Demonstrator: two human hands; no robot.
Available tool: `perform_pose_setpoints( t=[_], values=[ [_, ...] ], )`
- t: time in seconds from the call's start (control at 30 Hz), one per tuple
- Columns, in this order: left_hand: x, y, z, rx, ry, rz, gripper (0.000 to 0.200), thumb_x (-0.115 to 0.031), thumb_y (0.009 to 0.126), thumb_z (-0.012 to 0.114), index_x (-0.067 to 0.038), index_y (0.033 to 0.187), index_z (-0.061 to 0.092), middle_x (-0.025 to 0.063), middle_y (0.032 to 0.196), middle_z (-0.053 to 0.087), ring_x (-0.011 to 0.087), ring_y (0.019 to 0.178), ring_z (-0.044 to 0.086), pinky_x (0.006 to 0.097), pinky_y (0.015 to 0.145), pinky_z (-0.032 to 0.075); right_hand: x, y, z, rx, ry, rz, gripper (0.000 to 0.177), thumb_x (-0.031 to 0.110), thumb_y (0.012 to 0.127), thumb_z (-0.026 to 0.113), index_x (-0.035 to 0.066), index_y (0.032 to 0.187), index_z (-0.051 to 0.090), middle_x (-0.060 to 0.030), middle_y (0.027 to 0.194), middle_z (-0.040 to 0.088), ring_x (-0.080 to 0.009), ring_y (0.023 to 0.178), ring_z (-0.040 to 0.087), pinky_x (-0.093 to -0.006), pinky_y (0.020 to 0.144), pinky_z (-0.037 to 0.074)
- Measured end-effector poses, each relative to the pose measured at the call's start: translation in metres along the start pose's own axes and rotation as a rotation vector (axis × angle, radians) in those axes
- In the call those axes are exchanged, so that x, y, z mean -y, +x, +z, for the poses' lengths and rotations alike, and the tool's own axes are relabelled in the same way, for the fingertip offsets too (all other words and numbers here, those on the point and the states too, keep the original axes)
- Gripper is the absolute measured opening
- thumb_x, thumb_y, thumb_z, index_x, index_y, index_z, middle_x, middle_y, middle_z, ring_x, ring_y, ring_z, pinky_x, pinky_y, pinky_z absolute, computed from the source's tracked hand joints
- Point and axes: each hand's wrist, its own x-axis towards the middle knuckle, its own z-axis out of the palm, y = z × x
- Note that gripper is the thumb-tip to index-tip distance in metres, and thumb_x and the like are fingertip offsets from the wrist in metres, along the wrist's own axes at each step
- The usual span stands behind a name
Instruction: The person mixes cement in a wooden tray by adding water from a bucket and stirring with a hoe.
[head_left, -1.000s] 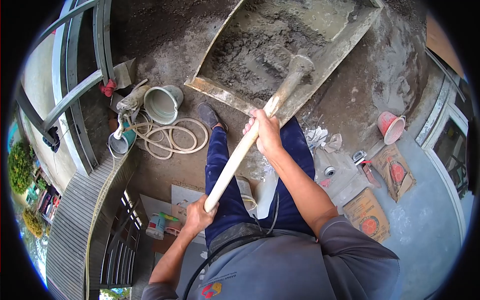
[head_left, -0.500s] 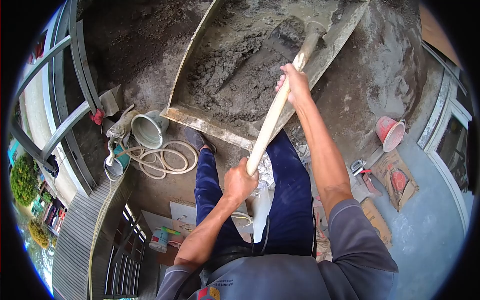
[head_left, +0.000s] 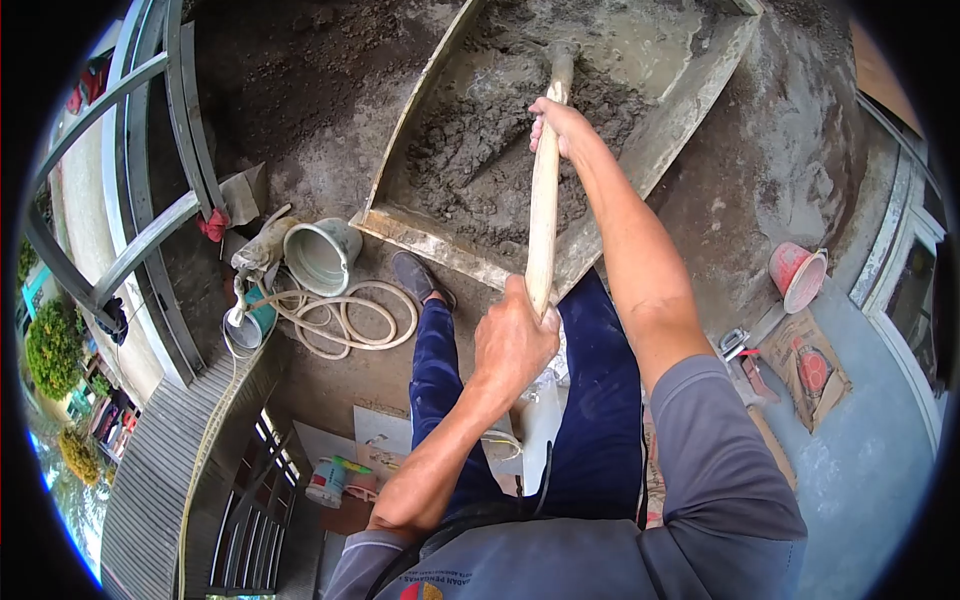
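Hands are gripping a long, pale, round wooden handle [head_left: 541,220], both curled tightly around it: the left hand [head_left: 512,338] is holding the near end, and the right hand [head_left: 562,125] is holding it farther up, over the trough. This wide spacing is probably giving leverage against heavy material. The handle's grey-coated far end is reaching into wet, lumpy grey mix [head_left: 470,150], where the tool's head is not showing clearly. A rectangular, mortar-crusted trough [head_left: 430,240] is containing that mix, its raised walls presumably keeping it from spreading; thinner, watery grey slurry [head_left: 655,40] is lying toward the far right. At the left, a pale grey-green bucket [head_left: 350,238] is tilting its mouth toward the near side, near a smaller teal bucket [head_left: 264,312]; at the right, a red bucket [head_left: 785,264] is resting tipped over. What the buckets are holding cannot be told.
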Motion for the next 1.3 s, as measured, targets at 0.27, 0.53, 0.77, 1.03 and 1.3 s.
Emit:
perform_pose_setpoints(
  t=[0.27, 0.53, 0.77, 1.03, 1.3],
  values=[
    [0.0, -0.036, -0.01, 0.049, 0.047, -0.094, 0.031, -0.018, 0.09, 0.068, 0.004, 0.103, 0.051, 0.0336, 0.081, 0.068, 0.0507, 0.082, 0.07, 0.0553, 0.074, 0.055, -0.072, -0.008, 0.006, 0.125, 0.089, 0.185, 0.015, 0.013, 0.09, 0.063, 0.005, 0.09, 0.05, -0.0066, 0.062, 0.049, -0.0232, 0.049, 0.053, -0.0454, 0.048, 0.053],
    [0.065, -0.118, -0.066, 0.146, 0.1, -0.051, 0.03, -0.017, 0.088, 0.069, 0.001, 0.108, 0.056, 0.0326, 0.081, 0.067, 0.0505, 0.081, 0.07, 0.0546, 0.074, 0.055, -0.104, -0.126, 0.025, -0.07, 0.354, 0.138, 0.015, 0.014, 0.089, 0.064, 0.003, 0.092, 0.054, -0.0069, 0.064, 0.05, -0.0221, 0.049, 0.053, -0.0435, 0.047, 0.052],
    [0.352, -0.093, -0.033, -0.041, 0.139, -0.038, 0.024, -0.022, 0.084, 0.075, -0.007, 0.097, 0.062, 0.0205, 0.09, 0.071, 0.0439, 0.091, 0.068, 0.0519, 0.081, 0.051, -0.212, -0.192, 0.105, -0.171, 0.399, -0.11, 0.013, 0.011, 0.088, 0.067, 0.002, 0.085, 0.058, -0.0069, 0.069, 0.057, -0.0196, 0.054, 0.058, -0.0371, 0.052, 0.054],
    [0.382, -0.113, -0.036, -0.023, 0.22, 0.056, 0.022, -0.021, 0.081, 0.075, -0.005, 0.094, 0.065, 0.018, 0.094, 0.068, 0.0399, 0.099, 0.062, 0.0493, 0.096, 0.044, -0.205, -0.276, 0.151, -0.097, 0.3, -0.304, 0.013, 0.007, 0.089, 0.069, 0.004, 0.089, 0.056, -0.0073, 0.073, 0.059, -0.0184, 0.062, 0.06, -0.0362, 0.062, 0.054],
    [0.223, -0.13, -0.065, 0.038, 0.072, -0.093, 0.027, -0.027, 0.084, 0.074, -0.002, 0.094, 0.065, 0.0276, 0.078, 0.07, 0.0472, 0.08, 0.071, 0.0535, 0.075, 0.057, -0.183, -0.146, 0.111, -0.141, 0.372, 0.111, 0.023, 0.024, 0.088, 0.071, 0.006, 0.092, 0.058, -0.0042, 0.064, 0.05, -0.0192, 0.049, 0.053, -0.0392, 0.045, 0.048]
  ],
)
